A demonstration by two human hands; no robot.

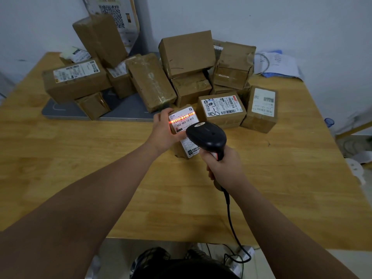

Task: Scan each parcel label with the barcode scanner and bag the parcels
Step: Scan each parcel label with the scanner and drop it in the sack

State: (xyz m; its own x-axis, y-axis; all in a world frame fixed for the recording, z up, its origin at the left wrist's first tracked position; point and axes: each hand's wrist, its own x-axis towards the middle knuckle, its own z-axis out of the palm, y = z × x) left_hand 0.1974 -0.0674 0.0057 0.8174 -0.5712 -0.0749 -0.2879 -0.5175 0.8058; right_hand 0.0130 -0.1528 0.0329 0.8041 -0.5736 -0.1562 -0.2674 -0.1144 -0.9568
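Observation:
My left hand [164, 131] grips a small brown parcel [184, 125] by its left side, tilted up above the wooden table [80, 168]. Its white label faces me and a red scan line glows across the barcode. My right hand [223, 166] is closed around the handle of a black barcode scanner [206, 136], whose head points at that label and hides the parcel's lower right part. The scanner's black cable [231, 224] runs down past the table's front edge.
Several taped brown parcels [187, 53] are piled at the back of the table, some on a grey flat scale [66, 111]. Two labelled boxes [221, 108] stand just right of the held parcel. Papers [275, 63] lie at the back right by the wall.

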